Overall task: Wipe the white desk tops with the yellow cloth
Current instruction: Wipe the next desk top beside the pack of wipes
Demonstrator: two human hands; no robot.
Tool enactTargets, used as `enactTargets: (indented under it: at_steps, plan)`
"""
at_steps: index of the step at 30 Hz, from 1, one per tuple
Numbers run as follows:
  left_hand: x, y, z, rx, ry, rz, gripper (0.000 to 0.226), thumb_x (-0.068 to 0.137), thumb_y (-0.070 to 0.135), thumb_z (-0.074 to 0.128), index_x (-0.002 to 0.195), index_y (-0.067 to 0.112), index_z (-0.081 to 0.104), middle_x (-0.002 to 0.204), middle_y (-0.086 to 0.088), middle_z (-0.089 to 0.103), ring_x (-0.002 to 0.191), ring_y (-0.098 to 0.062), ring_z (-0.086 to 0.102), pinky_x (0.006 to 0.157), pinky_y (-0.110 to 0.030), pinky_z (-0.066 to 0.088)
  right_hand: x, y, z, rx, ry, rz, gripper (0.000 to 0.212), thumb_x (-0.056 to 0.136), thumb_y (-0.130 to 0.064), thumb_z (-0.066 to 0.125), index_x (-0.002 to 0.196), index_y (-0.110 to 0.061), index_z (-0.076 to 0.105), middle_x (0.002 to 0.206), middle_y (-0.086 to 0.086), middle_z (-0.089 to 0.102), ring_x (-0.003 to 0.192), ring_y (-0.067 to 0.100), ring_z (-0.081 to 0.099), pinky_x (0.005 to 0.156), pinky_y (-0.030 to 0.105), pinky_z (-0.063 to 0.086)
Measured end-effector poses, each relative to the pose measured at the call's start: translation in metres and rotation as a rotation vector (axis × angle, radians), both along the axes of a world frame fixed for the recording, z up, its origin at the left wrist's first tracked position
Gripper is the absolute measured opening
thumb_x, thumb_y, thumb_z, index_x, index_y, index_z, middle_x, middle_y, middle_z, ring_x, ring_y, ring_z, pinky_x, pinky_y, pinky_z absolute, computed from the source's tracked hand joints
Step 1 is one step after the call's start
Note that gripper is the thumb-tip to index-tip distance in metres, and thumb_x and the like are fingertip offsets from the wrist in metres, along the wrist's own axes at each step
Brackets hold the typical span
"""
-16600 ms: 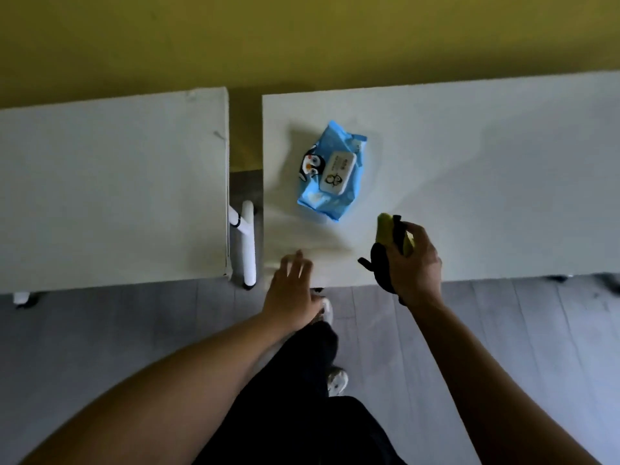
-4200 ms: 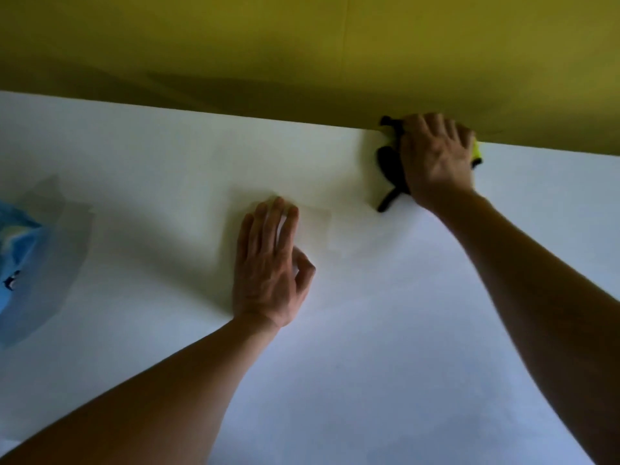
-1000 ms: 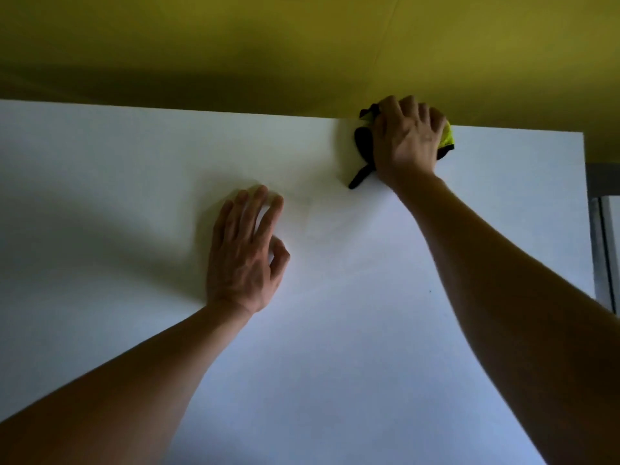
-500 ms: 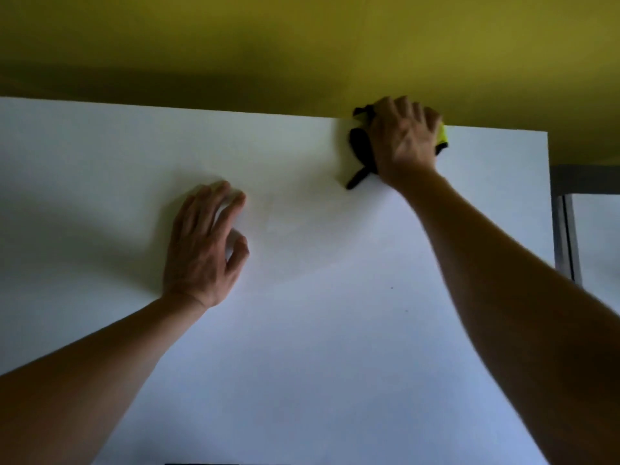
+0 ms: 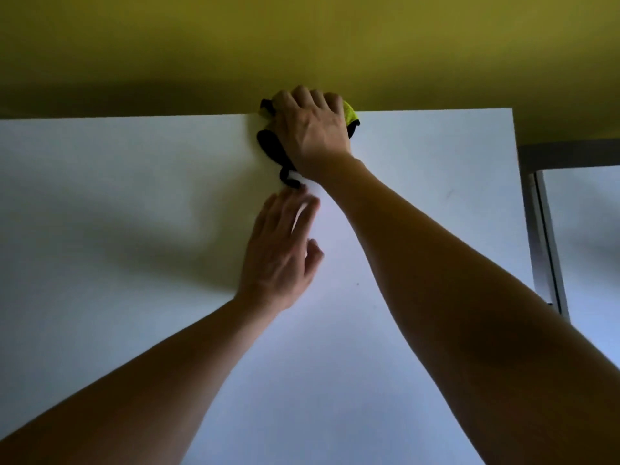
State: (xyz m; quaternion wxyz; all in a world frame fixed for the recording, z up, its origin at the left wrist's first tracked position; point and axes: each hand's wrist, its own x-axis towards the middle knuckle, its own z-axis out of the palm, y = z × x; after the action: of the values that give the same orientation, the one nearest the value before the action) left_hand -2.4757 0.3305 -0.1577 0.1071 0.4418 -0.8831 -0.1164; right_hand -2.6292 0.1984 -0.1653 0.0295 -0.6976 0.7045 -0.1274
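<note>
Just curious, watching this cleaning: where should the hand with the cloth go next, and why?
Probably sideways toward the desk's right end. The right hand presses the yellow cloth at the white desk top's far edge, and the strip to its right looks not yet reached.

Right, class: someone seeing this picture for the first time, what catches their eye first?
The right hand, stretched to the far edge of the white desk top, gripping the yellow cloth with its black trim against the yellow wall. Just nearer, the left hand lies flat and open on the desk.
</note>
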Motion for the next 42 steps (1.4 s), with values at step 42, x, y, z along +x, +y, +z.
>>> enactTargets:
  at_steps: [42]
  plan:
    - [-0.012,0.002,-0.006,-0.109,-0.017,0.048,0.06,0.094,0.023,0.042,0.151,0.006,0.049,0.159,-0.018,0.043,0.147,-0.039,0.037,0.122,-0.05,0.028,-0.139,0.083,0.006,-0.169,-0.101,-0.36,0.051,0.095,-0.04,0.03,0.115,-0.009,0.066,0.107,0.016,0.062,0.102,0.037,0.056,0.096,0.048,0.039]
